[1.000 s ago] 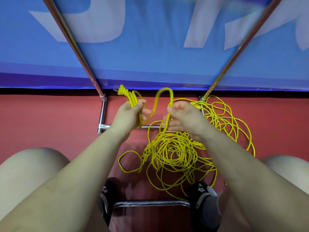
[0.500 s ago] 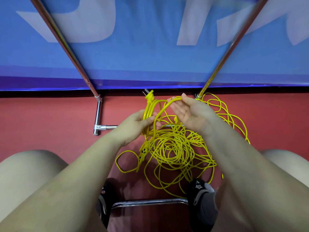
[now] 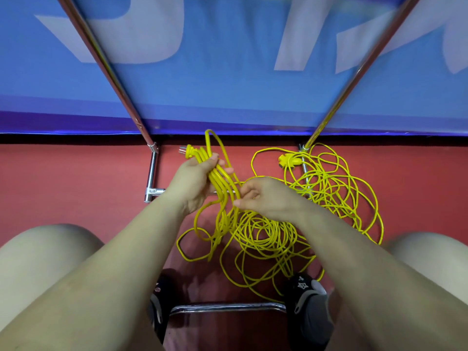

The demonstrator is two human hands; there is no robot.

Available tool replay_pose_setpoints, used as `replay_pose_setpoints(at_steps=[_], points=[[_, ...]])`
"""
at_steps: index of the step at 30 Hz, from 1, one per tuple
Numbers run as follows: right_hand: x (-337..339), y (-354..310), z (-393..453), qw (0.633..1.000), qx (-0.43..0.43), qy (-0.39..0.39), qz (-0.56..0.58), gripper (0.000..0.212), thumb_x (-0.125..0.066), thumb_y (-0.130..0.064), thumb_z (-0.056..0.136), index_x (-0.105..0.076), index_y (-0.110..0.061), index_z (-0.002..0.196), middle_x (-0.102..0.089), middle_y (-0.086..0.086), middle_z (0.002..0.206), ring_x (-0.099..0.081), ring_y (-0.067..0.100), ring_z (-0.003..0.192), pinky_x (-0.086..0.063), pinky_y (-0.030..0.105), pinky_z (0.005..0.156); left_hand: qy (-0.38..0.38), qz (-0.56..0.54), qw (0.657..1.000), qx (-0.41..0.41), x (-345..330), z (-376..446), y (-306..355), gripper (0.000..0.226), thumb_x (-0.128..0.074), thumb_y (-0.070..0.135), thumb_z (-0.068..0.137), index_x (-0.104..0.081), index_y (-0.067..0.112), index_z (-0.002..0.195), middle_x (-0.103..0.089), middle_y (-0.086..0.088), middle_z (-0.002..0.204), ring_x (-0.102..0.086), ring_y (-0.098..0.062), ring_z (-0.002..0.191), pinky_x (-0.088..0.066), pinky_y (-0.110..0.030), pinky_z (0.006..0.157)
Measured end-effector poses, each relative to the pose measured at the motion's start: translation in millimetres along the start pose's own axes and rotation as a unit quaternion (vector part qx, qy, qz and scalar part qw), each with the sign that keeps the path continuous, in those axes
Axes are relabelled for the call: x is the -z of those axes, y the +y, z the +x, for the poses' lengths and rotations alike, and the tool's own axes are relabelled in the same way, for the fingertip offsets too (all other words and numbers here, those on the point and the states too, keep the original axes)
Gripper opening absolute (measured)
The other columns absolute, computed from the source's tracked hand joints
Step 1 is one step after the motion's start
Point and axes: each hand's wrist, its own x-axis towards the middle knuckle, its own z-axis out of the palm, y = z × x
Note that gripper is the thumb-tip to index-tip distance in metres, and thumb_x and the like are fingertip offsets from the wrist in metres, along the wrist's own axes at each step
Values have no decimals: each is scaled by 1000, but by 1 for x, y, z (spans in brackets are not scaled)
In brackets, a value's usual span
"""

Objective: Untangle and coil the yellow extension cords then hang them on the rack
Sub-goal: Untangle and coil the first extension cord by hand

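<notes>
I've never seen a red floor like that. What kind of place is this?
Hard to say; maybe a hall or event space. The clues: a smooth red floor, a big blue banner with white letters, and a shiny metal rack standing before it.

- A red floor (image 3: pixel 63 178) is seen beneath everything, bounded at the far side by a blue banner (image 3: pixel 228 92).
- A tangled heap of yellow cords (image 3: pixel 268 236) is spread on the floor.
- The chrome feet of a rack (image 3: pixel 151 173) are set on it.
- Two dark shoes (image 3: pixel 307 307) are planted on it.
</notes>
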Motion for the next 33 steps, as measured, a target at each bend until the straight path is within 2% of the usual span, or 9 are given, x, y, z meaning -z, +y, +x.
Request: replay_pose_setpoints(at_steps=[3, 8, 12, 16, 20, 24, 28, 31, 33], points=[[-10, 2, 1, 1000, 21, 4, -14, 18, -68, -20, 83, -52, -19, 90, -66, 10, 86, -65, 29, 86, -51, 38, 80, 10, -68, 998, -1, 0, 2, 4, 20, -39, 10, 100, -52, 8, 84, -58, -5, 76, -69, -11, 62, -56, -29, 50], [-2, -1, 2, 998, 42, 44, -15, 26, -62, -16, 88, -43, -26, 74, -52, -7, 68, -54, 17, 70, -43, 25, 67, 16, -61, 998, -14, 3, 2, 9, 19, -37, 15, 102, -54, 11, 96, -72, -2, 83, -71, -12, 69, -57, -25, 57], [12, -8, 1, 987, 44, 85, 132, 14, -57, -14, 91, -47, -22, 87, -59, 2, 75, -61, 23, 67, -51, 34, 74, 16, -16, 999, -25, 6, 3, 12, 20, -35, 18, 102, -55, 15, 105, -70, 3, 94, -70, -9, 69, -55, -20, 61], [23, -18, -3, 949, 16, 100, 298, 6, -53, -16, 94, -52, -13, 99, -63, 6, 78, -65, 10, 51, -54, 20, 57, 8, 47, 998, -30, 7, 4, 7, 19, -37, 14, 101, -56, 17, 100, -70, 2, 89, -70, -10, 70, -54, -22, 64], [29, -16, -1, 882, -40, 109, 457, 15, -51, -20, 95, -50, -11, 106, -64, 6, 81, -68, 11, 55, -56, 22, 56, -24, 134, 991, -18, 9, 5, 0, 17, -41, 15, 100, -58, 18, 97, -74, 6, 79, -69, -8, 71, -50, -28, 73], [34, -13, 2, 811, -87, 133, 563, 16, -52, -19, 95, -47, -10, 107, -63, 10, 88, -68, 14, 59, -57, 24, 54, -88, 187, 978, 10, 4, -1, -5, 16, -43, 15, 99, -59, 17, 97, -72, 1, 82, -68, -8, 68, -52, -20, 60], [35, -10, 4, 791, -102, 153, 583, 8, -53, -19, 94, -48, -13, 91, -63, 11, 89, -68, 14, 60, -57, 24, 53, -131, 179, 974, 37, -2, -6, -7, 16, -41, 14, 99, -57, 15, 102, -73, 0, 74, -70, -8, 68, -53, -21, 57], [36, -10, 5, 781, -92, 147, 600, 16, -51, -16, 95, -48, -10, 109, -64, 10, 89, -69, 15, 59, -58, 25, 55, -145, 216, 965, 31, -3, -7, -10, 18, -44, 17, 98, -55, 11, 110, -69, 5, 68, -68, -5, 66, -41, -27, 61], [37, -11, 5, 777, -76, 136, 609, 25, -50, -14, 95, -46, -10, 120, -64, 10, 91, -70, 17, 64, -58, 28, 61, -157, 225, 961, 29, -4, -8, -11, 16, -44, 15, 98, -58, 14, 104, -63, 6, 67, -66, -4, 64, -41, -29, 62]])
